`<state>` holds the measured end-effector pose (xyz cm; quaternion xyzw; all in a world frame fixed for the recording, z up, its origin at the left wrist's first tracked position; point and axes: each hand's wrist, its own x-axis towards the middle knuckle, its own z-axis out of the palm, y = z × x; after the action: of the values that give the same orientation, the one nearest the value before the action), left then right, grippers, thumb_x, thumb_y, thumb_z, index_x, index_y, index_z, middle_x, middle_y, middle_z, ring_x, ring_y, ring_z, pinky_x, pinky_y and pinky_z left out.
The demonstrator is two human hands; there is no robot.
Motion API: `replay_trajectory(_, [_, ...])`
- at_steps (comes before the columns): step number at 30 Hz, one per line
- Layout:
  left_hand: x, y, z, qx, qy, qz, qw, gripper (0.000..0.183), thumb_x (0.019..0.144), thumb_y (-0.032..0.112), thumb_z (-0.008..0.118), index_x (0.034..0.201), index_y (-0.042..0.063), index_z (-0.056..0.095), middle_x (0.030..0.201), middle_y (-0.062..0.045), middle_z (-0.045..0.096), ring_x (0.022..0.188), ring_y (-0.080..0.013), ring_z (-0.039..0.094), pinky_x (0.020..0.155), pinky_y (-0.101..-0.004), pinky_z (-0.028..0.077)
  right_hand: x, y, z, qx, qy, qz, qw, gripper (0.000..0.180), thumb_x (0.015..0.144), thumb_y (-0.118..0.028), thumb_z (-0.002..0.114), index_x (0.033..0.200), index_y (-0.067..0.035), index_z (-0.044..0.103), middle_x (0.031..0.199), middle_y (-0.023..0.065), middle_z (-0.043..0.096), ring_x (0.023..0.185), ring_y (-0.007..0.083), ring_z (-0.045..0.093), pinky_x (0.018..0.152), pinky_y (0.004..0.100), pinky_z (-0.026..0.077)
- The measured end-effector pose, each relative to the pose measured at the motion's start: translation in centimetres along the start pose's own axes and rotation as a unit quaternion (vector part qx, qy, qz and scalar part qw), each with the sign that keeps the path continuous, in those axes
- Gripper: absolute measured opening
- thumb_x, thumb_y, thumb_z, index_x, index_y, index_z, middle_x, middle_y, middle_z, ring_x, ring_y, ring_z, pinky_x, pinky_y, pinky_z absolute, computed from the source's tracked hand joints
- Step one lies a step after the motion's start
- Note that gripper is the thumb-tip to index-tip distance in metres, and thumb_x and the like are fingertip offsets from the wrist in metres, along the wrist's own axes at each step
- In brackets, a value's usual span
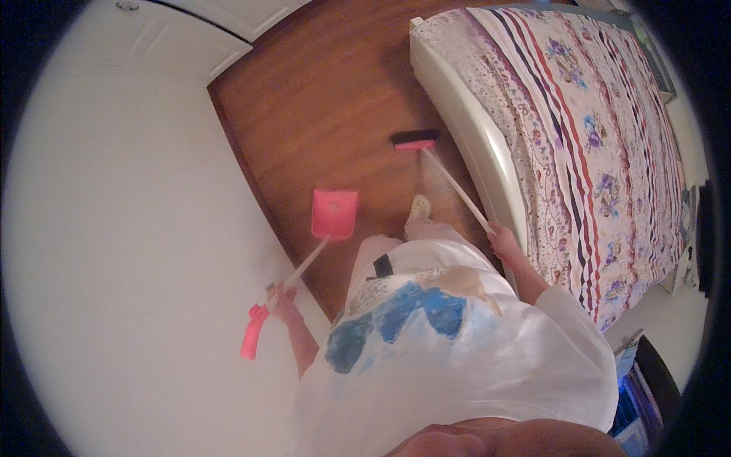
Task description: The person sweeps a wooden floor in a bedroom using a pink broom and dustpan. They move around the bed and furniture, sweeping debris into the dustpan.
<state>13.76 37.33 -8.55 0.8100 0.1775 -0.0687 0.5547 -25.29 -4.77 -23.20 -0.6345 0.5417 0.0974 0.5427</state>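
My left hand (pixel 282 303) grips the pale handle of a long-handled dustpan (pixel 334 214), below its pink end grip. The pink pan hangs at the end of that handle, left of my legs; a small greyish patch shows on it. Around the pale stick of a broom (pixel 414 144) my right hand (pixel 503 243) is closed, close to the bed's side. The broom head is pink with dark bristles and lies ahead of my foot, near the bed frame. Whether the pan or bristles touch the floor, I cannot tell.
A reddish-brown wood floor (pixel 320 114) runs between a white wall (pixel 143 228) on the left and a bed (pixel 571 143) on the right. The bed has a white frame (pixel 485 137) and floral striped bedding. White cabinet doors (pixel 154 40) stand at the far left.
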Motion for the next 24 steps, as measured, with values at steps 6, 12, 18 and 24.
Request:
replay_trajectory(6, [2.6,1.5,0.7,0.038,-0.025,0.018,0.999,0.021,0.083,0.018,0.059,0.089,-0.002,0.059,0.079,-0.011,0.059,0.058,-0.0185,0.059,0.054,-0.0249,0.052,12.0,-10.8,3.1,-0.040,0.078,-0.111,0.990,0.032,0.083,-0.014,0.051,0.112,-0.002,0.057,0.100,0.0219,0.061,0.096,0.0309,0.060,0.082,0.0393,0.045])
replay_trajectory(12, [2.8,1.8,2.2,0.048,-0.018,0.043,0.998,0.023,0.084,0.021,0.057,0.092,-0.001,0.060,0.075,-0.011,0.061,0.059,-0.0174,0.060,0.054,-0.0247,0.051,10.1,-13.0,2.8,-0.020,0.054,-0.088,0.994,0.037,0.082,-0.011,0.051,0.119,-0.006,0.050,0.102,0.0235,0.060,0.096,0.0356,0.058,0.082,0.0411,0.045])
replay_trajectory(18, [2.3,2.9,5.2,-0.021,0.018,0.004,1.000,0.019,0.082,0.018,0.058,0.085,-0.001,0.058,0.067,-0.010,0.058,0.052,-0.0159,0.058,0.049,-0.0237,0.049,0.6,-3.5,1.5,-0.058,0.057,-0.016,0.997,0.034,0.084,-0.013,0.049,0.117,-0.006,0.052,0.103,0.0226,0.060,0.099,0.0347,0.058,0.085,0.0401,0.044])
replay_trajectory(24, [5.7,1.7,5.9,-0.035,-0.010,0.002,0.999,0.016,0.081,0.013,0.060,0.084,-0.002,0.056,0.075,-0.011,0.058,0.058,-0.0178,0.060,0.051,-0.0262,0.052,8.8,-7.5,1.4,-0.104,0.058,-0.029,0.992,0.035,0.083,-0.015,0.049,0.117,-0.007,0.052,0.102,0.0247,0.059,0.100,0.0394,0.055,0.088,0.0422,0.043])
